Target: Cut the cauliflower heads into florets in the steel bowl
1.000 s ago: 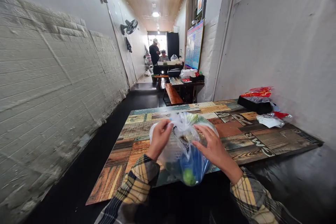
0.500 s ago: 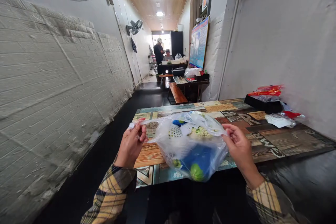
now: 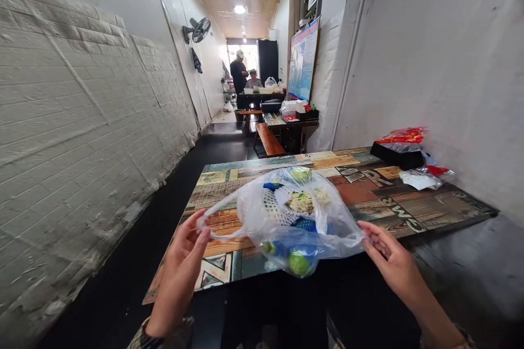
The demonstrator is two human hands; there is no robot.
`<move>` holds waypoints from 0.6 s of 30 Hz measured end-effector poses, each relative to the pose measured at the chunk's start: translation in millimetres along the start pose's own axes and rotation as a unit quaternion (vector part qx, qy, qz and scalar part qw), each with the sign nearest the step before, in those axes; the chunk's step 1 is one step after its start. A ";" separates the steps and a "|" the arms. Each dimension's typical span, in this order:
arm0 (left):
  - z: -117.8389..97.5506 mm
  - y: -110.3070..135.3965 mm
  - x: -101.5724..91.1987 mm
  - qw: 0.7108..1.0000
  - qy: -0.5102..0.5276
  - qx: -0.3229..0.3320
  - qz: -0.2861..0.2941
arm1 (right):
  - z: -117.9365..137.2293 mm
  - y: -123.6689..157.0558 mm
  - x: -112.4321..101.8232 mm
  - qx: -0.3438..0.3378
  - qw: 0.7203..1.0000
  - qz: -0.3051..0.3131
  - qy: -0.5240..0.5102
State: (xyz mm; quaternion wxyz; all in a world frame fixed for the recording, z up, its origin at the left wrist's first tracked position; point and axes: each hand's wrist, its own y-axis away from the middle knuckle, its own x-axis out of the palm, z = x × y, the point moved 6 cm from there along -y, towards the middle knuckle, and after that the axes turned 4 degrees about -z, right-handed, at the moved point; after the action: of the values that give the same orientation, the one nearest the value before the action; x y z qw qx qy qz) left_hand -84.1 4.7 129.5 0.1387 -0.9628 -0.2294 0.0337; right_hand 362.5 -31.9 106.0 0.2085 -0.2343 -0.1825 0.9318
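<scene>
Held apart, fingers half curled: the left hand (image 3: 184, 262) pinches a looped handle (image 3: 225, 201) of a thin, translucent plastic bag (image 3: 338, 242); the right hand (image 3: 391, 262) pinches its opposite edge. Inside show round green produce (image 3: 299, 263) and white mesh (image 3: 272, 206). Underneath, a wood-patchwork tabletop (image 3: 442, 210) reads "GMR".

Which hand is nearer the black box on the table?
Right. The right hand, at the right of the bag, is in front of the black box; the left hand is across the bag, farther left.
</scene>
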 end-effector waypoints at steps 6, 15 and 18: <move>-89.6 48.5 38.1 0.870 -0.243 0.426 -0.042 | 114.1 -4.8 4.2 -0.233 0.968 -0.036 0.083; -46.7 69.3 128.7 0.739 -0.403 0.435 0.320 | 125.1 -2.1 123.9 -0.367 0.860 0.241 0.261; -27.6 74.9 112.3 0.716 -0.430 0.417 0.358 | 107.9 5.9 110.6 -0.361 0.830 0.281 0.319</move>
State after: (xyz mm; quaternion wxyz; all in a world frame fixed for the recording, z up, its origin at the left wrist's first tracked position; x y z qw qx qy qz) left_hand 52.1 -15.7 134.6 0.3899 -0.6996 0.1353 0.5832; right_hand 216.5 -10.6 152.4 -0.1156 -0.6180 -0.3558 0.6914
